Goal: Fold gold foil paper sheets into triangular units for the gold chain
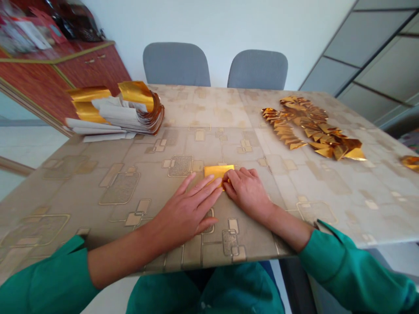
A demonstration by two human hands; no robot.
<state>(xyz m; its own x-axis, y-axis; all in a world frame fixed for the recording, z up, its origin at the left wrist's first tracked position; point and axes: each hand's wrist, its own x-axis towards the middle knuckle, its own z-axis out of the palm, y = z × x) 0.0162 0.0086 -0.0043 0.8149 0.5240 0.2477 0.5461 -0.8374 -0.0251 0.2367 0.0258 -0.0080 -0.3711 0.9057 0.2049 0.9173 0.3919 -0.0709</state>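
Observation:
A small folded sheet of gold paper [218, 171] lies flat on the patterned table [118, 183] in front of me. My left hand [188, 209] rests flat on the table with fingers stretched out, its fingertips on the paper's near left edge. My right hand [247, 189] is curled, fingers pressed together on the paper's near right corner. Both arms wear green sleeves.
A stack of unfolded gold-and-white sheets [114, 111] lies at the far left of the table. Several folded gold pieces [310, 126] are piled at the far right, with one more gold piece [410, 162] at the right edge. Two grey chairs [176, 63] stand behind the table.

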